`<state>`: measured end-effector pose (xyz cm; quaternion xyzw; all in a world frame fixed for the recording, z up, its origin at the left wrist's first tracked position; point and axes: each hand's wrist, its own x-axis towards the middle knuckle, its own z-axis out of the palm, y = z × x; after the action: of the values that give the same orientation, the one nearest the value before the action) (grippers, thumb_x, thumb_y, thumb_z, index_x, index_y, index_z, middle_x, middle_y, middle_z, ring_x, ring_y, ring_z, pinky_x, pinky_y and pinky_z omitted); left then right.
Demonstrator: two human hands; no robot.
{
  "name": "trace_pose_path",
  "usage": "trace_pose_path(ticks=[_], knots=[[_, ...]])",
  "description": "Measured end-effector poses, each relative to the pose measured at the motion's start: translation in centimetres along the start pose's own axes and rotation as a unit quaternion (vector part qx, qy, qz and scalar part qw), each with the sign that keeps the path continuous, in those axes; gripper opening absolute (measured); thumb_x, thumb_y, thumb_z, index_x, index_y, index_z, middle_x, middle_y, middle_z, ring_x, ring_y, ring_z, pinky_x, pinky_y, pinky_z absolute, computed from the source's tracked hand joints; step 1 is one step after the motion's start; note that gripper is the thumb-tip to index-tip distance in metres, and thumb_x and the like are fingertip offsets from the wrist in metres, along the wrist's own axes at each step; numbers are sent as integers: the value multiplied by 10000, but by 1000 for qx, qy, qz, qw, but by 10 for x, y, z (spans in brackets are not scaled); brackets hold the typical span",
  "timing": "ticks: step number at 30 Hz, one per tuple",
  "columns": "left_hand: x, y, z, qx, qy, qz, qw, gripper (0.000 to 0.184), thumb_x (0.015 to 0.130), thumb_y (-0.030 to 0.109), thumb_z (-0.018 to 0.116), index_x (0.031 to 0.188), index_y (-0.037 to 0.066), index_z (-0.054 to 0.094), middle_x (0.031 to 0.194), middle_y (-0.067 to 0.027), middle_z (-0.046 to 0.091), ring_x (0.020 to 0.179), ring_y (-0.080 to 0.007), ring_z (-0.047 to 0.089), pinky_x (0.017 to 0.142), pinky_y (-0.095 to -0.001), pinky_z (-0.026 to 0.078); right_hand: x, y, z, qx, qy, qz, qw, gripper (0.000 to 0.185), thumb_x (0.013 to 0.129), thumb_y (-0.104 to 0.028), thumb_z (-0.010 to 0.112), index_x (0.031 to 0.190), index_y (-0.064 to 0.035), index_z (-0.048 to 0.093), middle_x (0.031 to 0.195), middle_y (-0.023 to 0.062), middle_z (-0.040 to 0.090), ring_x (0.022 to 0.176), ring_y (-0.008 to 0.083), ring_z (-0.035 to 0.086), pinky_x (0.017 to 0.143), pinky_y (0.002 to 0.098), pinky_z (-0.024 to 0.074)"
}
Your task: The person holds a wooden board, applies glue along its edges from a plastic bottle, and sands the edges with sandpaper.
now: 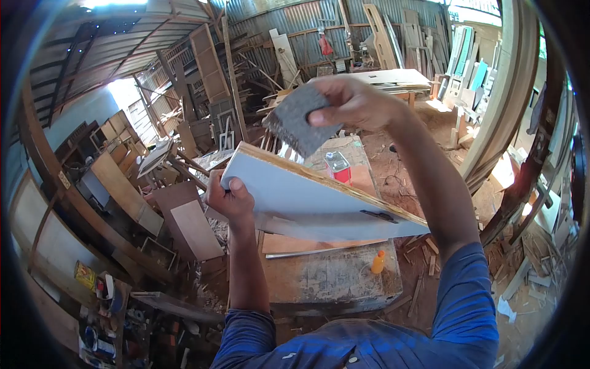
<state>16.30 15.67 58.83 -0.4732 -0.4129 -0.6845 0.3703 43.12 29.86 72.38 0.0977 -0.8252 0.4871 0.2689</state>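
Note:
My left hand [230,198] grips the left end of a plywood panel [283,190], thumb pressed on its pale grey-blue face. The panel is tilted, with its layered, light-brown edge facing up. A small dark metal fitting [378,216] sits near its right end. Above the panel's upper edge, my right hand [356,104] pinches a piece of dark grey sandpaper [302,120] between thumb and fingers. The sandpaper's lower edge looks worn and ragged. It appears apart from the panel, though the exact gap is hard to judge.
Below the panel stands a worn workbench [332,277] with an orange bottle [378,262] at its right. Behind the panel is a red-and-silver can [338,167]. Boards lean on the left, and a thick wooden post [513,92] rises at the right. Wood scraps litter the floor.

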Motion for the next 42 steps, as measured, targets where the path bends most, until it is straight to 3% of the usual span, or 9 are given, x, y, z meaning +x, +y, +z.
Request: trace_pose_path(ticks=[3, 6, 9, 19, 25, 30, 35, 38, 42], knots=[[2, 0, 2, 11, 2, -1, 1000, 747, 970, 721, 529, 744, 9, 549, 603, -66, 511, 521, -180, 524, 488, -347, 397, -7, -28, 8, -78, 55, -78, 992, 370, 947, -206, 788, 1244, -8, 691, 1085, 15, 747, 966, 92, 675, 822, 246, 535], [0, -2, 0, 18, -9, -5, 1000, 740, 973, 714, 529, 747, 11, 549, 601, -76, 506, 519, -198, 520, 489, -354, 399, -4, -41, 19, -37, 50, -57, 996, 349, 942, -193, 793, 1221, -4, 703, 1049, 14, 744, 954, 82, 666, 824, 243, 531], [1, -4, 4, 13, -14, 4, 1000, 738, 976, 709, 524, 742, 9, 537, 598, -84, 498, 517, -212, 513, 490, -361, 398, 6, -33, 19, -62, -16, 30, 997, 371, 945, -115, 773, 1277, 8, 663, 1127, 50, 739, 1032, 126, 685, 945, 309, 553], [1, -3, 5, -10, -17, 7, 1000, 754, 973, 714, 515, 722, 4, 495, 593, -88, 472, 517, -211, 490, 488, -365, 381, 34, -28, 18, -47, -83, -4, 995, 351, 973, -178, 752, 1240, 38, 682, 1093, 62, 764, 989, 113, 696, 909, 279, 548], [1, -4, 5, -5, -26, 4, 1000, 772, 969, 733, 505, 727, 0, 503, 589, -83, 468, 515, -206, 486, 488, -364, 376, 36, -29, 7, -4, -40, 9, 999, 400, 923, -283, 812, 1207, -13, 733, 1042, 54, 769, 924, 123, 717, 925, 290, 562], [0, 1, 9, -16, -13, 6, 1000, 792, 964, 755, 496, 726, 0, 517, 591, -84, 479, 519, -202, 499, 489, -358, 383, 36, -14, 13, -10, -59, 46, 997, 415, 915, -279, 821, 1211, -4, 728, 1057, 55, 772, 930, 96, 711, 906, 277, 566], [3, 8, 9, -13, -10, -4, 1000, 796, 961, 765, 495, 726, 5, 526, 602, -74, 508, 535, -181, 530, 501, -336, 407, 17, -31, 12, 1, -3, 12, 1000, 417, 912, -267, 827, 1214, 1, 725, 966, -4, 751, 841, 69, 673, 760, 225, 534], [0, 4, 3, 9, -35, 9, 999, 755, 1013, 682, 446, 810, -28, 600, 648, -74, 588, 591, -161, 569, 546, -354, 449, 1, -22, 16, 12, -74, -5, 997, 412, 915, -252, 825, 1217, 9, 721, 968, -8, 751, 832, 61, 667, 756, 228, 540], [-1, 3, 3, -8, -28, -6, 1000, 760, 999, 709, 459, 790, -11, 581, 634, -56, 567, 584, -154, 560, 538, -343, 439, -13, -7, 4, -49, -16, 41, 998, 388, 933, -216, 801, 1234, 13, 713, 1035, 21, 769, 877, 54, 679, 797, 253, 567]])
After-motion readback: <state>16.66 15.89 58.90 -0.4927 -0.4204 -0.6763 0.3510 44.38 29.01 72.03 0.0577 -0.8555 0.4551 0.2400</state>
